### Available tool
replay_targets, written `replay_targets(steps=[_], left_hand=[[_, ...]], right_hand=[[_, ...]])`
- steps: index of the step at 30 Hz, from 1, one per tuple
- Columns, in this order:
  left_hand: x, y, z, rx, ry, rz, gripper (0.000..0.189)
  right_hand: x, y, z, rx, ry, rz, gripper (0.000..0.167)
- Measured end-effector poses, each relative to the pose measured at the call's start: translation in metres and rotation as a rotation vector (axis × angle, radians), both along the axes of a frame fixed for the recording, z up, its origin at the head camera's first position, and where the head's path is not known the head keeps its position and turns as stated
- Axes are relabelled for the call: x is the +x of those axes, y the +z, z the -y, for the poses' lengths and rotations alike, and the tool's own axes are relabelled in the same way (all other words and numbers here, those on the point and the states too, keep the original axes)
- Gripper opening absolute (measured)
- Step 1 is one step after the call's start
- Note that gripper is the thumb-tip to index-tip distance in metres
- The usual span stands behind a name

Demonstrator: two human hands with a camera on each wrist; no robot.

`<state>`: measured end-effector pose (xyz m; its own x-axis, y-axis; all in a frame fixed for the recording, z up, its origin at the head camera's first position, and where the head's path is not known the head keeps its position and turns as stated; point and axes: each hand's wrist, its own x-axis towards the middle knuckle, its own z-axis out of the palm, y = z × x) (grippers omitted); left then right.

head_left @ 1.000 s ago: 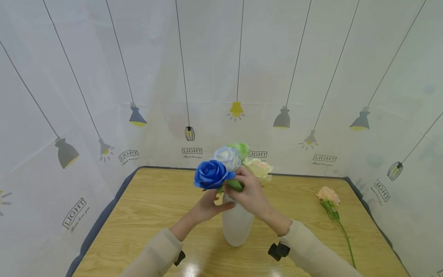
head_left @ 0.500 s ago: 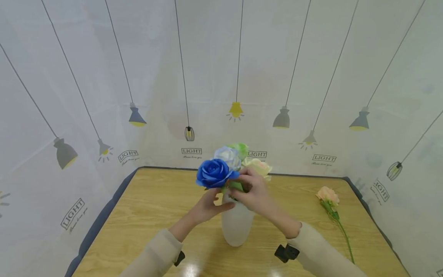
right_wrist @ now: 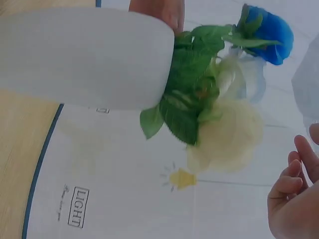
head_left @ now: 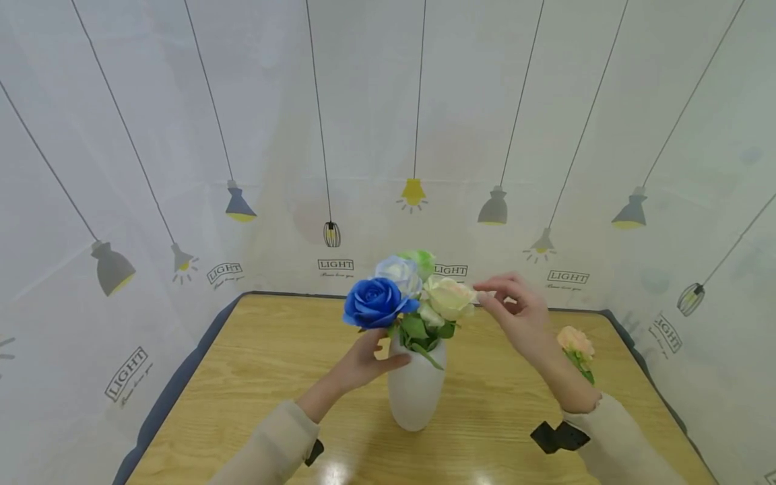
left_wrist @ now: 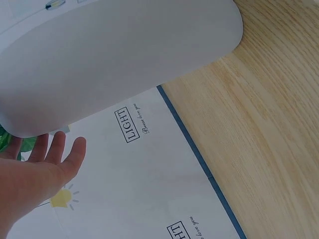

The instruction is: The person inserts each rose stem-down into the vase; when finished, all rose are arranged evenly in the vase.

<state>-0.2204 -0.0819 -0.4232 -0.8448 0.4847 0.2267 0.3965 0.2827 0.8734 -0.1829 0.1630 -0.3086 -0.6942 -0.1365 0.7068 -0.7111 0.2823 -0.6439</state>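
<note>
A white vase (head_left: 415, 391) stands upright on the table, holding a blue rose (head_left: 377, 303), a pale blue rose (head_left: 397, 271), a cream rose (head_left: 450, 298) and a light green flower (head_left: 421, 259). My left hand (head_left: 360, 364) holds the vase at its mouth, thumb across the front; in the left wrist view its fingers (left_wrist: 56, 147) show beside the rim. To the right of the cream rose is my right hand (head_left: 521, 313), fingers loosely bent and holding nothing. In the right wrist view that hand (right_wrist: 296, 194) is apart from the petals, and green leaves (right_wrist: 192, 74) spread from the vase mouth.
A peach flower (head_left: 574, 343) lies at the right of the wooden table (head_left: 254, 364), its stem hidden behind the right forearm. A white backdrop (head_left: 364, 101) printed with hanging lamps surrounds the table. Each wrist carries a dark camera (head_left: 559, 436).
My right hand has let go at the blue rose and moved right, past the cream rose, uncovering the leaves at the vase mouth. The blue rose shifted slightly right. The left hand stayed put.
</note>
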Motion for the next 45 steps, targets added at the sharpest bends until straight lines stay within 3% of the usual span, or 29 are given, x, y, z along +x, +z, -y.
replay_targets(steps=[4,10,14,20,22,26,28,31,34,36,41,45], left_hand=[[-0.001,-0.002,0.0,-0.004,0.008,0.0,0.055],[-0.002,-0.003,0.0,-0.002,0.012,-0.009,0.054],[-0.002,-0.003,0.0,0.0,0.015,-0.003,0.054],[-0.002,-0.002,0.0,-0.018,0.015,0.0,0.055],[-0.002,-0.001,0.0,-0.015,0.013,0.001,0.054],[0.0,0.002,-0.001,-0.012,0.013,-0.001,0.052],[0.005,0.009,-0.001,-0.007,0.012,0.005,0.051],[0.014,0.022,-0.001,0.0,0.007,0.015,0.051],[0.018,0.029,-0.001,0.003,0.002,0.019,0.05],[0.017,0.029,-0.001,0.003,-0.001,0.012,0.051],[0.006,0.009,-0.001,-0.004,0.007,0.002,0.054],[-0.001,-0.001,0.0,-0.007,0.012,0.007,0.056]], right_hand=[[0.001,-0.004,-0.024,0.068,-0.148,0.129,0.013],[-0.017,-0.044,-0.068,0.129,-0.266,0.215,0.018],[-0.019,-0.065,-0.088,0.208,-0.346,0.32,0.027],[-0.016,-0.092,-0.116,0.279,-0.374,0.44,0.038],[-0.022,-0.111,-0.133,0.256,-0.358,0.481,0.039],[-0.052,-0.173,-0.179,0.134,-0.394,0.528,0.032],[-0.066,-0.201,-0.203,0.107,-0.385,0.551,0.034],[-0.073,-0.224,-0.225,0.126,-0.417,0.598,0.041],[-0.069,-0.231,-0.232,0.145,-0.493,0.65,0.047],[-0.059,-0.223,-0.229,0.123,-0.509,0.698,0.05],[-0.036,-0.199,-0.22,-0.008,-0.484,0.784,0.05],[-0.042,-0.221,-0.244,-0.124,-0.492,0.833,0.042]])
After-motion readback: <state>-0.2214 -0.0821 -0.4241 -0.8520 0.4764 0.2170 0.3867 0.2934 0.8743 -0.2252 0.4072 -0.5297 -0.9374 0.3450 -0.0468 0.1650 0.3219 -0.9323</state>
